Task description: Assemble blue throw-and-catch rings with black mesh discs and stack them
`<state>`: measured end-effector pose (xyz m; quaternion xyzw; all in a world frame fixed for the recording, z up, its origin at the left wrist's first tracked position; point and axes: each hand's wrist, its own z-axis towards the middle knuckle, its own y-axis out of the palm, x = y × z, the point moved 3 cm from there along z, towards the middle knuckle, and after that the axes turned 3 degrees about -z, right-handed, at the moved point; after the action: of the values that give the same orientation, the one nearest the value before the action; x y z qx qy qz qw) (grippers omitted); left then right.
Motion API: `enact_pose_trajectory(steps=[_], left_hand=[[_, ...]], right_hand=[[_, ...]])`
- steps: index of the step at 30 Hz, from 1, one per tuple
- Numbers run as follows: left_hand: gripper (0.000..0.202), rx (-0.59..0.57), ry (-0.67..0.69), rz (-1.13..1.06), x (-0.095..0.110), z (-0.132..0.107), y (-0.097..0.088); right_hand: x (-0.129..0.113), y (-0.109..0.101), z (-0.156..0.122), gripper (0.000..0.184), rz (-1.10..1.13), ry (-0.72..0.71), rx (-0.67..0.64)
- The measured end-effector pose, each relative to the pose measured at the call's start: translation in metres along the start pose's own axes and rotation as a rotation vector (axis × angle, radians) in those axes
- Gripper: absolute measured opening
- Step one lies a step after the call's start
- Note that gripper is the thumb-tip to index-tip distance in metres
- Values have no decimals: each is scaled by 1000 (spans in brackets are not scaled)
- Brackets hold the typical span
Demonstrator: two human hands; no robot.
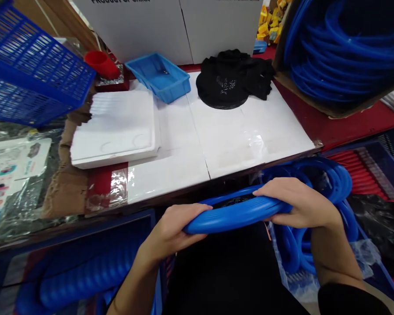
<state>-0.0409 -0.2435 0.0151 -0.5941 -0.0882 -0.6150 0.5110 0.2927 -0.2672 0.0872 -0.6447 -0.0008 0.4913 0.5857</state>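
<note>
A glossy blue plastic ring (233, 217) is held level between my two hands, just off the table's front edge. My left hand (175, 225) grips its left end, thumb on top and fingers underneath. The right end is pinched in my right hand (293, 203), the thumb above and the fingers curled below. Dark mesh-like material shows through the ring's opening; I cannot tell if it is attached. Beyond my hands, a black mesh cloth piece (231, 81) with a pale print lies on the white tabletop (230, 135).
White foam slab (118, 124), light-blue tray (164, 78) and red cup (101, 64) stand at the back left, near a blue basket (36, 65). A carton (335, 111) of blue rings is at right. More rings fill crates below, beside blue coils (88, 275).
</note>
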Motion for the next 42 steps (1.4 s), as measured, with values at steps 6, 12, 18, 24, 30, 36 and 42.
enact_pose_trajectory(steps=[6, 12, 18, 24, 30, 36, 42], left_hand=[[61, -78, -168, -79, 19, 16, -4], [51, 1, -195, -169, 35, 41, 15], [44, 23, 16, -19, 21, 24, -9], [45, -232, 28, 211, 42, 36, -3], [28, -171, 187, 308, 52, 43, 17], [22, -102, 250, 235, 50, 43, 18], [33, -27, 293, 102, 27, 26, -1]], right_hand=[[-12, 18, 18, 39, -217, -93, -62], [-26, 26, 28, 34, -355, -119, -69], [-23, 13, 12, 39, -387, -57, -42], [-29, 25, 17, 26, -432, 15, -137], [-41, 30, 22, 20, -524, -24, -129], [-45, 33, 23, 14, -538, -26, -141], [-36, 26, 17, 30, -423, -26, -80]])
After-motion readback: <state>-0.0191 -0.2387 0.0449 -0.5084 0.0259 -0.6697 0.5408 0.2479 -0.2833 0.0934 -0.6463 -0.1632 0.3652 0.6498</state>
